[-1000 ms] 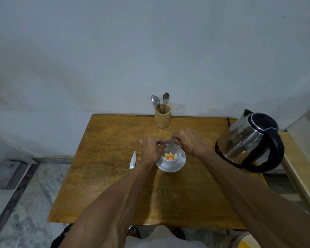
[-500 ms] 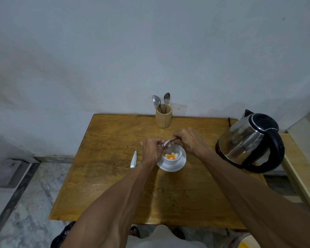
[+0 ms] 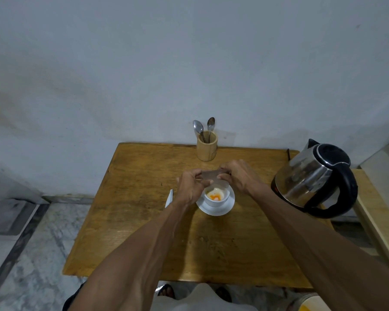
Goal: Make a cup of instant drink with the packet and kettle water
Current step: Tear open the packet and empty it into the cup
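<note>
I've got left hand [image 3: 190,187] and right hand [image 3: 238,176] both pinching the packet [image 3: 212,175] flat just above the cup [image 3: 216,196], mid-tabletop. Powder's in, emptying step looks nearly done. Next: drop packet, reach kettle [image 3: 312,176] at right edge, pour.

cup [image 3: 216,197] on saucer [image 3: 216,209], table [image 3: 130,221] centre | kettle [image 3: 312,178] right | spoon holder [image 3: 207,145] behind

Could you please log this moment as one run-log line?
step: emptying packet | left hand + right hand: gripping packet above cup | kettle: untouched
</note>
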